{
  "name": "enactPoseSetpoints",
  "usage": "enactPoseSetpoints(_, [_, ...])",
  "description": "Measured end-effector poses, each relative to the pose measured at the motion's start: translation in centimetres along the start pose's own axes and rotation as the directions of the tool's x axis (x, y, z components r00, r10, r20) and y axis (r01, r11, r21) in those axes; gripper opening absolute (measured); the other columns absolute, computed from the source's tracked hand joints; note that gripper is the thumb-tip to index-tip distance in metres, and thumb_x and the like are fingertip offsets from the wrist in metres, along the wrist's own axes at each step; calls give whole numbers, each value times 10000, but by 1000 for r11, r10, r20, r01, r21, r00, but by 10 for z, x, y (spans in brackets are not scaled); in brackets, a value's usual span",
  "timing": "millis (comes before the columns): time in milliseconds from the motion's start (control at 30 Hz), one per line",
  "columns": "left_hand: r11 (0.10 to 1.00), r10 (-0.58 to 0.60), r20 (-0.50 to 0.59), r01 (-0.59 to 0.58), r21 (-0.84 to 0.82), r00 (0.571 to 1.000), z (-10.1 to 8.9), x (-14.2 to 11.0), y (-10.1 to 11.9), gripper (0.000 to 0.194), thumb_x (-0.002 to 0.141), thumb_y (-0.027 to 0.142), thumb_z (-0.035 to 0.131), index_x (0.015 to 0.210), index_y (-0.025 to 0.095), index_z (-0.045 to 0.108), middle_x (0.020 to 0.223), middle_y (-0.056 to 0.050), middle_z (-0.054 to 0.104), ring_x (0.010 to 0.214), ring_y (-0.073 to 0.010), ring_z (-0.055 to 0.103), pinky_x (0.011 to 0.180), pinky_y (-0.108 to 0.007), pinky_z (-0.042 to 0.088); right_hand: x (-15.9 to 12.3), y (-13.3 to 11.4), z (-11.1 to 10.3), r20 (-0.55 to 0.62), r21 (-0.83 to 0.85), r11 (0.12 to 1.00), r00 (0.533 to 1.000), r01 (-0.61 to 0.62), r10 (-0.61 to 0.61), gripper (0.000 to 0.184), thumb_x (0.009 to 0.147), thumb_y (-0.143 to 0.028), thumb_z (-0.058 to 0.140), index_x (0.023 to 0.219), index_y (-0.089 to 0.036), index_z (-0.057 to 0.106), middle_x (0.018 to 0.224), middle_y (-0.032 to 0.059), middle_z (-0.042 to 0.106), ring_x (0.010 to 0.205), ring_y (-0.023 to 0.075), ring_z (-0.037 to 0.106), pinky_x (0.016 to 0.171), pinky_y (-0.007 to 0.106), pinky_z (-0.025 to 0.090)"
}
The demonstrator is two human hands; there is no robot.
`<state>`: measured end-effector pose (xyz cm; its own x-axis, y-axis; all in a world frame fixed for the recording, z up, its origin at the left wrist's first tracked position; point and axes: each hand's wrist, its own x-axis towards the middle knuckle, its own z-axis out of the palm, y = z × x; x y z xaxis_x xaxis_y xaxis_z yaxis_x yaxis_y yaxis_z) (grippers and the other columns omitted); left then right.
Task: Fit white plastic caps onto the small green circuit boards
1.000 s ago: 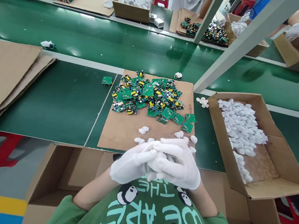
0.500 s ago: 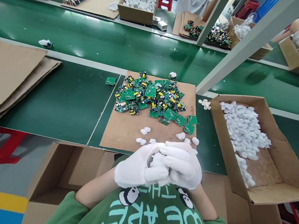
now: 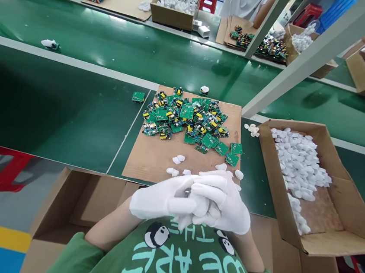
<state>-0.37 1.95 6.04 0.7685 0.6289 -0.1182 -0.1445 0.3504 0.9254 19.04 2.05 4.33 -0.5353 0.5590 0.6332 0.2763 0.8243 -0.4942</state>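
Note:
Both of my hands wear white gloves and are clasped together close to my chest. My left hand and my right hand close round a small part that is almost wholly hidden between them. Just beyond them lies a cardboard sheet with a pile of green circuit boards and a few loose white plastic pieces. A cardboard box of white plastic pieces stands open to my right.
An open cardboard box sits below the bench in front of me. A green conveyor belt runs across behind the bench, with a slanted metal post over it. Other people's gloved hands and boxes show at the far side.
My clasped hands shifted slightly, fingers working round the hidden part. The view swung, so the flat cardboard sheets at the left are out of sight now.

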Motion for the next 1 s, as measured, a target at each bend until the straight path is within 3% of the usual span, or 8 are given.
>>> enactPoseSetpoints(300, [990, 32, 72, -22, -141, 997, 0, 8, -3, 271, 826, 428, 619, 809, 161, 577, 753, -23, 594, 481, -93, 492, 466, -234, 416, -2, 5, 3, -50, -60, 995, 995, 85, -88, 407, 989, -511, 475, 1223, -186, 549, 984, 96, 680, 970, 226, 657, 781, 370, 559])
enactPoseSetpoints(467, [994, 109, -80, -108, 21, 991, 1, 19, 5, 35, 670, 143, 566, 642, 158, 580, 670, -15, 566, 718, -170, 539, 677, -285, 463, 6, 6, 6, -11, -134, 990, 999, 30, -32, 383, 982, -366, 545, 1304, -171, 476, 1028, 105, 703, 987, 225, 657, 824, 373, 548])
enactPoseSetpoints(600, [983, 104, -216, -68, 168, 971, -5, 12, -1, 81, 758, 174, 558, 786, 147, 629, 690, -1, 549, 633, -129, 464, 624, -268, 421, 21, 7, 5, 55, -160, 985, 997, 69, -61, 320, 970, -319, 567, 1250, -166, 535, 1049, 106, 717, 1059, 242, 642, 878, 391, 531])
enactPoseSetpoints(700, [977, 180, -312, -131, 171, 933, -19, 2, -14, 462, 778, 378, 651, 1176, 154, 581, 898, -53, 648, 654, -144, 542, 668, -302, 487, 44, 19, -5, 148, -111, 989, 985, 101, -84, 195, 950, -365, 591, 1078, -228, 642, 979, 62, 733, 953, 227, 665, 849, 387, 530])
enactPoseSetpoints(767, [966, 210, -501, -97, 241, 840, -33, -2, -23, 618, 834, 467, 600, 1362, 185, 447, 1113, -115, 657, 658, -146, 594, 703, -342, 528, 66, 42, -15, 173, -109, 993, 984, 54, -34, 145, 947, -337, 581, 1022, -258, 677, 910, 33, 740, 885, 205, 673, 840, 372, 522])
enactPoseSetpoints(833, [875, 329, -746, 110, 471, 578, -53, -3, -32, 559, 882, 395, 566, 1390, 202, 438, 1236, -141, 636, 742, -174, 642, 808, -397, 543, 90, 80, -22, 143, -185, 975, 979, -121, 148, 205, 958, -303, 538, 1095, -266, 686, 876, 16, 751, 952, 200, 673, 937, 375, 487])
enactPoseSetpoints(900, [622, 579, -740, 403, 672, 342, -73, 0, -41, 510, 855, 275, 598, 1347, 164, 526, 1314, -176, 611, 1001, -270, 653, 985, -476, 482, 112, 127, -25, 111, -357, 868, 907, -345, 406, 199, 924, -319, 555, 995, -264, 732, 972, 15, 758, 1028, 206, 656, 981, 348, 457])
enactPoseSetpoints(1000, [301, 686, -598, 587, 752, 414, -94, 8, -52, 384, 895, 171, 517, 1258, 131, 635, 1371, -192, 594, 1212, -346, 576, 1037, -503, 448, 132, 195, -23, -43, -517, 627, 749, -583, 661, 281, 904, -279, 505, 1032, -160, 725, 1136, 122, 720, 1104, 264, 619, 997, 378, 433])
